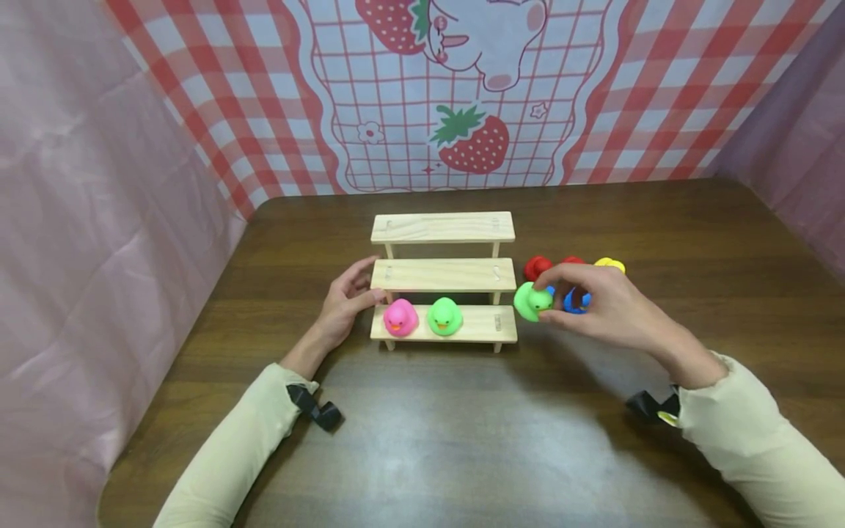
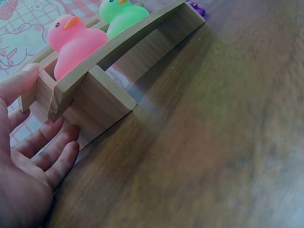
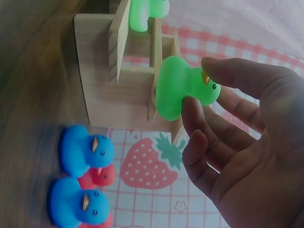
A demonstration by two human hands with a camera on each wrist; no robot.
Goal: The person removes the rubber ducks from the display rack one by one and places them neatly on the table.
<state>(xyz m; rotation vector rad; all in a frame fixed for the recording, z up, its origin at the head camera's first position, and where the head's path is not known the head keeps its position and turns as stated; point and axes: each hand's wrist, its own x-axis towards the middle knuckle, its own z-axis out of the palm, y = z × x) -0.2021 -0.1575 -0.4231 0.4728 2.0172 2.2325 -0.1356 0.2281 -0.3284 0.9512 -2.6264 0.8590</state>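
Observation:
A three-tier wooden shelf stand (image 1: 442, 275) stands on the table. On its lowest tier sit a pink rubber duck (image 1: 399, 320) at the left end and a green rubber duck (image 1: 444, 318) beside it. My left hand (image 1: 342, 306) holds the stand's left end, its thumb and index finger on either side of the middle plank (image 2: 28, 100). Beyond the right end, my right hand (image 1: 604, 304) pinches a second green duck (image 3: 173, 88) between thumb and fingers. In the right wrist view this duck overlaps the stand.
Right of the stand are red ducks (image 1: 538, 268), blue ducks (image 3: 78, 152) and a yellow duck (image 1: 609, 264), partly hidden behind my right hand. A strawberry-patterned checked cloth (image 1: 475, 139) hangs behind the brown table (image 1: 396, 433). Pink curtain fabric (image 1: 86, 220) is at the left.

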